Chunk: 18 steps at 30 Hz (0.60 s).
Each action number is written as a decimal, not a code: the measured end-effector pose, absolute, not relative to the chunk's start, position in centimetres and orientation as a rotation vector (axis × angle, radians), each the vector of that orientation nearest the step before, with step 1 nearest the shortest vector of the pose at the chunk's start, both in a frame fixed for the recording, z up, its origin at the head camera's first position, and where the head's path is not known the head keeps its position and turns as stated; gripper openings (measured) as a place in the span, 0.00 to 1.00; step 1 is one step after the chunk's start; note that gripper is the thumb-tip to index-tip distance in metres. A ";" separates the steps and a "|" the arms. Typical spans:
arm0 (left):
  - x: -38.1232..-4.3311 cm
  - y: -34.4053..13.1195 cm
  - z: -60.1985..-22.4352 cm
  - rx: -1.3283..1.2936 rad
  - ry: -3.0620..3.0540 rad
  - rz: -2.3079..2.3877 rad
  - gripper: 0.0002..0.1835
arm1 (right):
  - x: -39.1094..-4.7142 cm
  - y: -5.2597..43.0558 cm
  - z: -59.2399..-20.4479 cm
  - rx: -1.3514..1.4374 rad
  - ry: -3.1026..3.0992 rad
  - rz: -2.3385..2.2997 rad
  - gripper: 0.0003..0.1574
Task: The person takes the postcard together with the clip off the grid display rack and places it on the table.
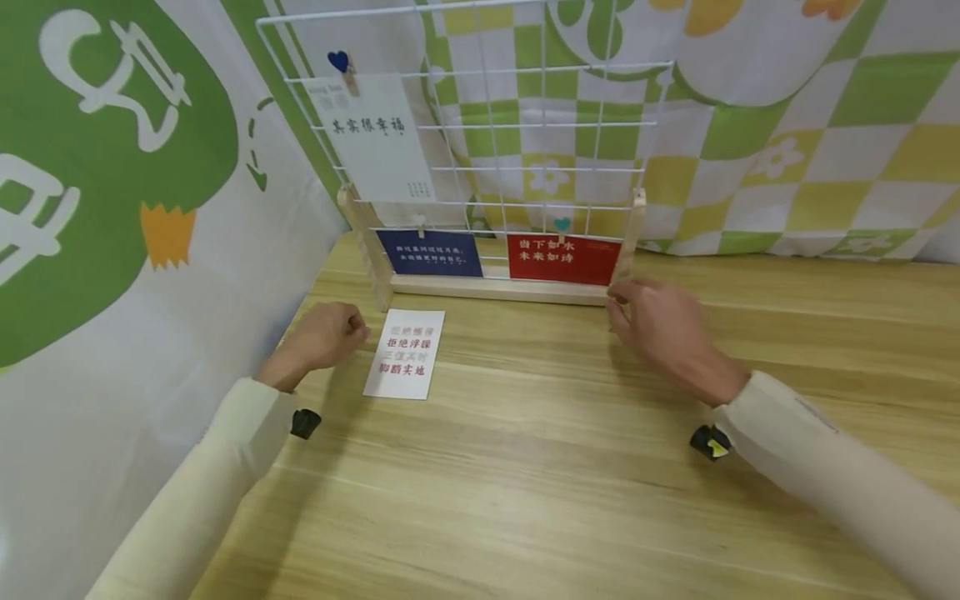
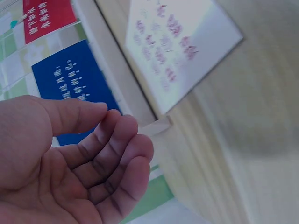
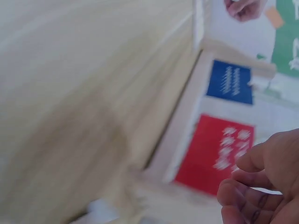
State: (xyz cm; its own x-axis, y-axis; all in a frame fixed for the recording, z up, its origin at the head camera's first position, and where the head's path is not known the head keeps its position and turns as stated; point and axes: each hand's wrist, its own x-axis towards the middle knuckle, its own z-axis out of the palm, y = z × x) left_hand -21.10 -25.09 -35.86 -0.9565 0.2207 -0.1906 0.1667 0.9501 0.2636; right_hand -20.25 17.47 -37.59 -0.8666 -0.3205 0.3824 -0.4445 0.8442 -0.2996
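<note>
My left hand (image 1: 324, 335) hovers left of a white card (image 1: 405, 354) with red and grey writing that lies on the table. In the left wrist view its fingers (image 2: 122, 170) are loosely bent, thumb close to the index fingertip, with nothing between them. My right hand (image 1: 660, 329) is at the lower right end of a white wire grid rack (image 1: 500, 125) with a wooden stand (image 1: 495, 288). Its fingers curl loosely, near the red card (image 3: 201, 156), and hold nothing visible. A blue card (image 1: 429, 253) hangs beside the red one, each clipped low on the grid.
A large white card (image 1: 375, 158) hangs at the grid's upper left under a dark blue heart clip (image 1: 339, 61). A teal heart clip (image 1: 562, 224) tops the red card. Patterned cloth (image 1: 780, 150) stands behind the wood-grain table (image 1: 525, 475), and a printed white wall (image 1: 225, 200) runs along the left.
</note>
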 end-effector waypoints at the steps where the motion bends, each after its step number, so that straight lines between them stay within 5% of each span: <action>1: -21.2 -25.0 -35.6 0.290 2.900 0.375 0.11 | -20.4 16.9 -37.0 0.601 -2.692 0.558 0.11; 18: -22.7 -23.5 -31.2 0.167 3.122 0.582 0.14 | -23.3 8.6 -29.3 0.734 -2.557 0.633 0.13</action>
